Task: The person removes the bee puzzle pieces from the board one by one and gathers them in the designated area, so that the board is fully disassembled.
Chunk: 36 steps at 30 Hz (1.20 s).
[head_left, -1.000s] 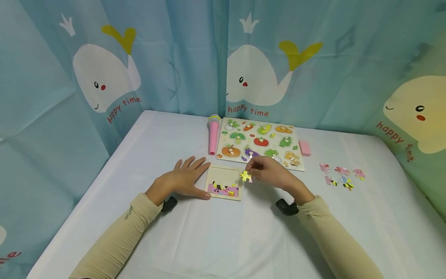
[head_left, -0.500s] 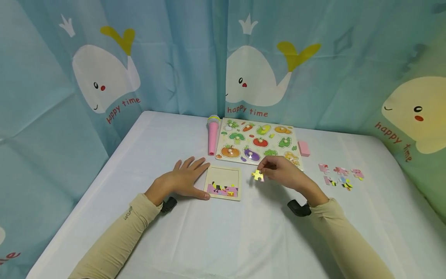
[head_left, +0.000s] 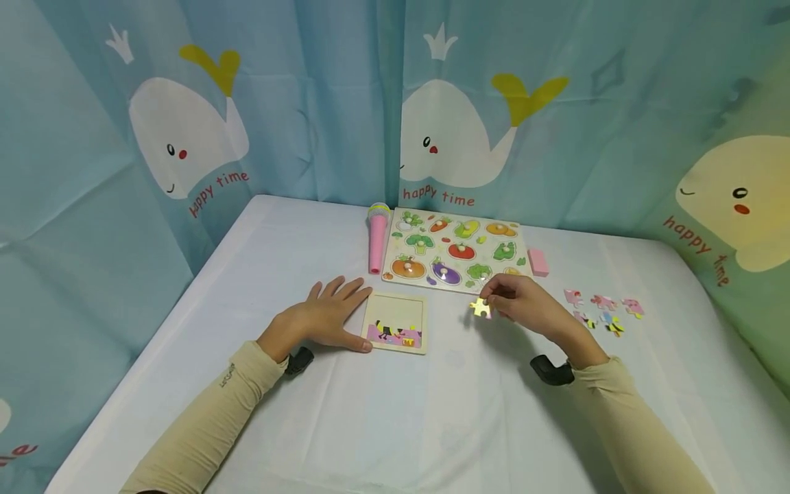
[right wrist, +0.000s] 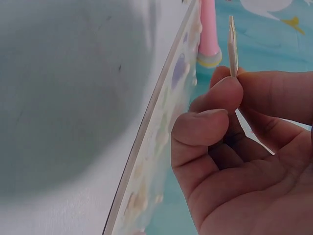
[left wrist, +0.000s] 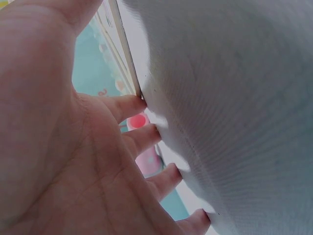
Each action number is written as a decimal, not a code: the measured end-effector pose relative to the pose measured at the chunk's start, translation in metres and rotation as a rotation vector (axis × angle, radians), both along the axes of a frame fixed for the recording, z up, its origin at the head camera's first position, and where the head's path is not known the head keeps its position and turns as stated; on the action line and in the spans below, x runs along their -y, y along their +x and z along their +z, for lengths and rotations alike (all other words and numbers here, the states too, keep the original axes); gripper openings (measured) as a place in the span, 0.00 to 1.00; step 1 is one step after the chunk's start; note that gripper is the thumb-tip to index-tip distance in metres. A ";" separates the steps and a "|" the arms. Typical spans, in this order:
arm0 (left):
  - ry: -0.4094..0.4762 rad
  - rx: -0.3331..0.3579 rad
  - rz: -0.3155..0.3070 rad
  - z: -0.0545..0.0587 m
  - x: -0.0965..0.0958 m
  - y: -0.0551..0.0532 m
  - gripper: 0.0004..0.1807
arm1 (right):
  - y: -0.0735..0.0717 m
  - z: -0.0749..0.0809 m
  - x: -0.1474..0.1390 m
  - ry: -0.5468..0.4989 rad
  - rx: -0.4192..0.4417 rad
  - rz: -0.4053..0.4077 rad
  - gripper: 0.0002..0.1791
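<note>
The left hand (head_left: pixel 327 319) stayed put, fingers spread, thumb at the edge of the frame (head_left: pixel 398 309), whose upper part lay bare. The piece (head_left: pixel 481 308) had moved right, well apart from it, so fitting seemed put off. The right hand (head_left: pixel 523 300) pinched it between thumb and fingertips, other fingers curled, short of the loose pieces (head_left: pixel 605 302).

Play space, tabletop; home or studio, cannot be told. Enclosure: blue curtain (head_left: pixel 352 103), far, left and right sides, printed with white whales (head_left: pixel 457 147) and red "happy time" lettering. Surface: table (head_left: pixel 296 254) under pale cloth. Toys: pink microphone (head_left: pixel 377 241); vegetable peg board (head_left: pixel 440 248); shallow jigsaw tray (head_left: pixel 395 310), partly filled; loose jigsaw pieces (head_left: pixel 604 302) at right.
</note>
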<state>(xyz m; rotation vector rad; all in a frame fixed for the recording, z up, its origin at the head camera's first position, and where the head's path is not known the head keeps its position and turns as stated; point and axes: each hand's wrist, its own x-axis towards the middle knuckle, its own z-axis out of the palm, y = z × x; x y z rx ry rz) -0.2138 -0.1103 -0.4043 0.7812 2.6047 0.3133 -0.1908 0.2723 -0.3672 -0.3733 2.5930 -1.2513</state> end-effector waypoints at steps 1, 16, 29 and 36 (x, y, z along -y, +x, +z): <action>0.000 0.000 0.000 0.000 0.000 0.000 0.63 | 0.000 0.000 -0.003 -0.001 0.000 -0.004 0.07; -0.010 0.009 0.004 0.003 -0.002 0.001 0.63 | 0.008 0.003 -0.039 0.014 -0.036 -0.057 0.07; -0.009 0.000 0.007 -0.001 -0.002 0.001 0.63 | 0.010 0.006 -0.063 0.034 -0.074 -0.121 0.10; -0.016 -0.001 0.006 0.001 -0.001 0.001 0.63 | 0.014 0.009 -0.079 0.068 -0.076 -0.168 0.10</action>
